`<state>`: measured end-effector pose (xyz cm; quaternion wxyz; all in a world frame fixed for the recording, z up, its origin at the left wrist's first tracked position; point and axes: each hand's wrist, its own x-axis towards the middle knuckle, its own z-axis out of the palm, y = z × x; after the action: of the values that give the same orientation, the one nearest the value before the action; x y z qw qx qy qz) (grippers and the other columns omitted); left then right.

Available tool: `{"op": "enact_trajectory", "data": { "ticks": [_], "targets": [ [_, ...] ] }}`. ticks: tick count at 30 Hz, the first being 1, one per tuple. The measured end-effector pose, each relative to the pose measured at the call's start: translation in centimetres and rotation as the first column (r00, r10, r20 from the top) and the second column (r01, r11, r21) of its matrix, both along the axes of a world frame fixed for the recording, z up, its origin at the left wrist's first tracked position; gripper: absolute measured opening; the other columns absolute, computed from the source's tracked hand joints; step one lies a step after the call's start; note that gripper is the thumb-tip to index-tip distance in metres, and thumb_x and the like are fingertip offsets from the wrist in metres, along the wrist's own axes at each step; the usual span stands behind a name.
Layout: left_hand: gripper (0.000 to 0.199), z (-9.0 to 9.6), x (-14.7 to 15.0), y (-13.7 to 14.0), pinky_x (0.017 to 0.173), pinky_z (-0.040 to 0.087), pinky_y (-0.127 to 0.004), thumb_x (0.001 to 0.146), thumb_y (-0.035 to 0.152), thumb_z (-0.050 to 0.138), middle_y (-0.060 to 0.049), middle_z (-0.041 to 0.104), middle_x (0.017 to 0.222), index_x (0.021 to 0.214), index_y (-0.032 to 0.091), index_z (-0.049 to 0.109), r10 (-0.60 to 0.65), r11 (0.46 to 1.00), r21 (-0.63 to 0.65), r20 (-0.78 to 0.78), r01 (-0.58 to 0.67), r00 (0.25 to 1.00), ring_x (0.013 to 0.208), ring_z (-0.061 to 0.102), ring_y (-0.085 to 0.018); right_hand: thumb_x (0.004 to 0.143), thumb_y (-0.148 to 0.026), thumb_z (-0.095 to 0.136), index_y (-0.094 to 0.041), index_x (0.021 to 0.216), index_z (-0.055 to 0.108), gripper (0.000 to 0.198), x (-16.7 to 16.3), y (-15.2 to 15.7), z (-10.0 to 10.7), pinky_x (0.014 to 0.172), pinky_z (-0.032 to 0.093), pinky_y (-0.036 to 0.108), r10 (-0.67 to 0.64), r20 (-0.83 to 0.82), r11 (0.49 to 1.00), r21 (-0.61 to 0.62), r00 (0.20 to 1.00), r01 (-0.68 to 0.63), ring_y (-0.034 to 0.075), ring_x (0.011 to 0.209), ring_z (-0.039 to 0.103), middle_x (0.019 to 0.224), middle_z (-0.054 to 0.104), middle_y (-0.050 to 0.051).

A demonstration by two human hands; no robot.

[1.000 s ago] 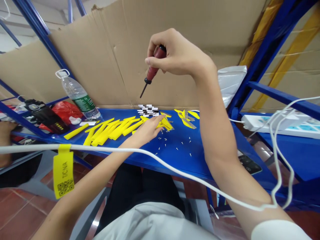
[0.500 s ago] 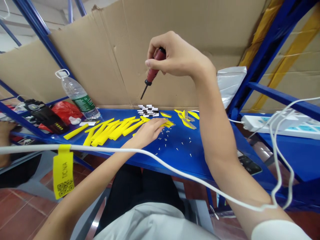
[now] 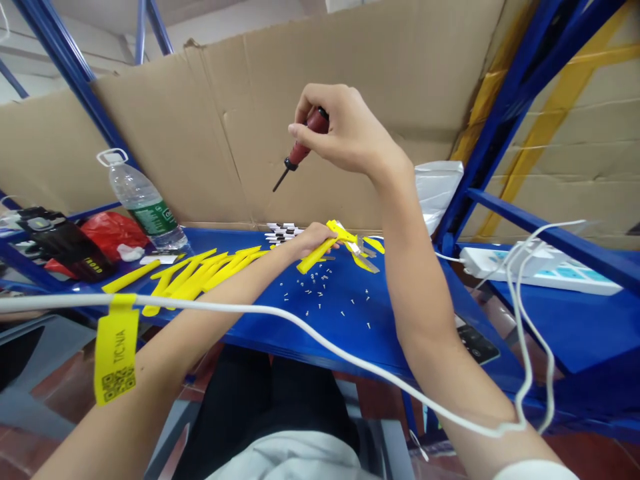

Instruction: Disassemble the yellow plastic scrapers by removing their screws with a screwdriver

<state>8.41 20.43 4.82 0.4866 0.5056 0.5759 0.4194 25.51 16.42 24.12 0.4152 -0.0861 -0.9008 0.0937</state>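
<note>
My right hand (image 3: 345, 130) is raised in front of the cardboard, its fingers wrapped round a dark red screwdriver (image 3: 303, 143) with the bit pointing down and left. Over the blue table, my left hand (image 3: 316, 239) grips a long yellow plastic handle (image 3: 315, 257), which slants toward me. Several yellow pieces with clear blades (image 3: 367, 263) lie just right of it, partly overlapping in view. Small screws (image 3: 319, 293) are scattered below the left hand. A row of yellow handles (image 3: 193, 275) lies to the left, partly behind my left forearm.
Black-and-white pieces (image 3: 281, 232) are stacked by the cardboard wall (image 3: 300, 60). A water bottle (image 3: 150, 207), a black bottle (image 3: 65, 243) and a red bag (image 3: 113, 233) stand left. A white cable (image 3: 280, 313) crosses in front of me. At right are a power strip (image 3: 540, 270) and a phone (image 3: 475, 341).
My left hand has moved right and now grips a yellow handle over the screws. My right hand with the screwdriver is slightly lower in view. The camera view has shifted a little.
</note>
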Motion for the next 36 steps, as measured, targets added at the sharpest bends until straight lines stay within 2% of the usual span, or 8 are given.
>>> {"op": "enact_trajectory", "data": {
  "ticks": [3,9,15,19,23,27,31,36],
  "targets": [
    [0.009,-0.3,-0.4,1.7,0.068,0.058,-0.029,0.1,0.006,0.075,-0.02,0.085,0.09,0.093,0.006,0.08,-0.011,0.999,-0.051,-0.014,0.01,1.0,0.071,0.076,-0.019,0.096,-0.053,0.07,-0.04,0.105,0.067,0.016,0.0,-0.6,0.2,0.098,0.06,0.045,-0.068,0.035,0.996,-0.063,0.997,0.071,0.032,0.119,0.082,0.108,0.092,-0.004],
    [0.01,-0.1,-2.3,2.1,0.073,0.063,-0.03,0.103,0.013,0.075,-0.024,0.088,0.097,0.1,0.006,0.081,-0.028,0.999,-0.03,-0.136,0.024,0.99,0.076,0.081,-0.022,0.081,-0.068,0.079,-0.049,0.129,0.073,0.052,-0.1,-1.5,0.2,0.082,0.059,0.05,-0.143,0.088,0.98,-0.13,0.986,0.154,0.04,0.126,0.08,0.112,0.093,-0.005],
    [0.023,2.1,-6.3,-0.6,0.065,0.061,-0.029,0.112,0.033,0.072,-0.023,0.09,0.113,0.113,0.01,0.077,0.047,0.994,0.109,-0.155,-0.03,0.987,0.072,0.08,-0.022,0.098,-0.055,0.068,-0.039,0.106,0.068,0.018,-0.1,-0.9,0.1,0.094,0.06,0.045,-0.011,-0.048,0.999,-0.036,0.999,0.009,0.032,0.114,0.083,0.108,0.092,-0.002],
    [0.037,4.1,-11.2,-2.9,0.062,0.057,-0.027,0.12,0.039,0.063,-0.018,0.086,0.096,0.099,0.012,0.076,0.236,0.964,0.184,-0.26,-0.192,0.936,0.067,0.074,-0.019,0.108,-0.042,0.063,-0.031,0.103,0.06,0.012,-0.1,-0.9,0.2,0.101,0.057,0.036,0.001,-0.189,1.0,0.024,0.982,0.003,0.023,0.108,0.085,0.107,0.09,0.001],
    [0.049,4.6,-16.1,-4.9,0.065,0.05,-0.026,0.12,0.038,0.058,-0.008,0.076,0.075,0.085,0.012,0.08,0.383,0.921,0.272,-0.496,-0.279,0.779,0.065,0.064,-0.017,0.112,-0.044,0.063,-0.032,0.105,0.059,0.015,0.0,-1.7,0.4,0.096,0.054,0.033,-0.043,-0.243,0.999,0.006,0.969,0.046,0.024,0.114,0.084,0.111,0.089,0.002],
    [0.045,4.3,-20.4,-7.0,0.066,0.042,-0.026,0.112,0.033,0.068,-0.005,0.071,0.068,0.072,0.015,0.078,0.394,0.917,0.295,-0.772,-0.268,0.499,0.071,0.063,-0.02,0.112,-0.047,0.065,-0.032,0.106,0.061,0.016,0.1,-2.2,0.2,0.088,0.052,0.033,-0.058,-0.226,0.998,-0.008,0.972,0.058,0.025,0.114,0.084,0.11,0.089,0.004],
    [0.043,4.7,-25.3,-10.1,0.071,0.043,-0.028,0.108,0.028,0.069,-0.007,0.065,0.064,0.066,0.017,0.07,0.438,0.869,0.294,-0.831,-0.399,0.342,0.078,0.066,-0.024,0.111,-0.043,0.069,-0.031,0.105,0.066,0.014,-0.1,-1.7,-0.2,0.084,0.05,0.036,-0.005,-0.263,1.0,0.021,0.965,0.011,0.029,0.109,0.086,0.105,0.088,0.008],
    [0.032,4.3,-30.7,-15.9,0.086,0.054,-0.034,0.104,0.034,0.068,-0.015,0.075,0.077,0.076,0.019,0.073,0.446,0.785,0.27,-0.871,-0.557,0.207,0.097,0.077,-0.035,0.108,-0.033,0.073,-0.032,0.098,0.067,0.011,-0.8,-0.6,-0.4,0.083,0.054,0.04,-0.036,-0.312,0.997,0.048,0.949,0.053,0.03,0.106,0.087,0.101,0.09,0.006]
  ]
}}
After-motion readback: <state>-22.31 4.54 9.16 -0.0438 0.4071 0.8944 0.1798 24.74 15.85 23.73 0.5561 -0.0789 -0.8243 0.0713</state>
